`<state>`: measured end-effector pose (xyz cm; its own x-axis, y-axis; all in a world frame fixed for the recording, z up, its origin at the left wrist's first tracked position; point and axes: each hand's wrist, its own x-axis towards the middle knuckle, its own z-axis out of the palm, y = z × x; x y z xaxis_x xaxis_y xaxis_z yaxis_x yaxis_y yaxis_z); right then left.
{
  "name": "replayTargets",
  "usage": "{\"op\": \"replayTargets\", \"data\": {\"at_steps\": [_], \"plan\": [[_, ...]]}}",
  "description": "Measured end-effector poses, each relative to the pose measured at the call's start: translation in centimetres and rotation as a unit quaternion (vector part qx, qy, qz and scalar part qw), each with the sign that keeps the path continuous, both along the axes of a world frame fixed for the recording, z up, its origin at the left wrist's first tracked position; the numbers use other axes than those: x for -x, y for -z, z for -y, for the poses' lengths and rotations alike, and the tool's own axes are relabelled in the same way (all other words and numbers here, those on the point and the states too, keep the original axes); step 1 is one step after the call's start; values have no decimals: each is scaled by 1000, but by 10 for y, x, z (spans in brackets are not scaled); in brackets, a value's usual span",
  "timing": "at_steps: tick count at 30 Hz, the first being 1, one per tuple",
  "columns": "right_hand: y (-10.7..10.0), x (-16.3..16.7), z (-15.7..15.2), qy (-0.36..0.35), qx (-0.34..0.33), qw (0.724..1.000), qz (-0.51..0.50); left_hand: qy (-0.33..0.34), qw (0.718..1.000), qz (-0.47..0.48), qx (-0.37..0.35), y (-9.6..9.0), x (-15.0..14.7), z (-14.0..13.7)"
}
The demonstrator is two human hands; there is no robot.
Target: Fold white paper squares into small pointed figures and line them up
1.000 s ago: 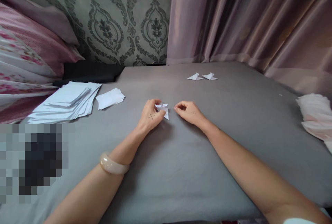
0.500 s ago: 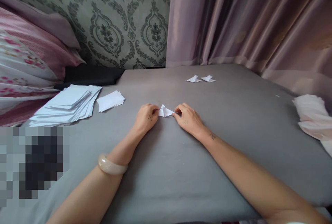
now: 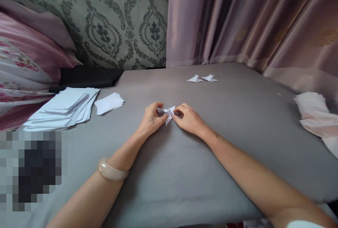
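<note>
A small white folded paper figure (image 3: 170, 112) with several pointed flaps is held between my two hands over the middle of the grey cloth. My left hand (image 3: 153, 117), its wrist wearing a pale bangle (image 3: 113, 170), pinches the figure's left side between thumb and fingers. On the other side my right hand (image 3: 188, 118) grips the right part with thumb and fingertips. Fingers hide some of the folds. Farther back, two similar folded paper figures (image 3: 194, 78) stand side by side on the cloth.
At the left lie a large stack of white paper (image 3: 63, 110) and a smaller stack of paper pieces (image 3: 109, 103). Behind them is a folded black cloth (image 3: 89, 76). A crumpled pale fabric (image 3: 314, 111) rests at the right edge. Curtains (image 3: 237, 20) and a patterned wall border the back.
The paper figure has turned, and one point now faces down toward me. Both hands have closed in on its middle from its outer tips. The view has shifted slightly.
</note>
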<state>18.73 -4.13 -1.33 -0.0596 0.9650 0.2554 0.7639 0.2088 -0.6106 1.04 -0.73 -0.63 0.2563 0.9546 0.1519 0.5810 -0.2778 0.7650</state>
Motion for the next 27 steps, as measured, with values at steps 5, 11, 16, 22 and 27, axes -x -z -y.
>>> {"op": "replayTargets", "data": {"at_steps": [5, 11, 16, 22, 27], "plan": [[-2, 0, -2, -29, 16, 999, 17, 84, 996, -11, -10, 6, 1, -10], [-2, -7, -2, -73, 19, 997, 11, 99, 993, -39, -41, -2, -4, -1], [-1, -4, 0, -60, 7, 998, 2, 82, 994, -38, -56, -6, -9, 4], [-4, 3, 2, -28, -50, 996, -73, 64, 996, -18, -56, -5, -11, 4], [-6, 9, 3, -29, -43, 995, -85, 61, 996, -22, -65, -2, -12, 4]]}}
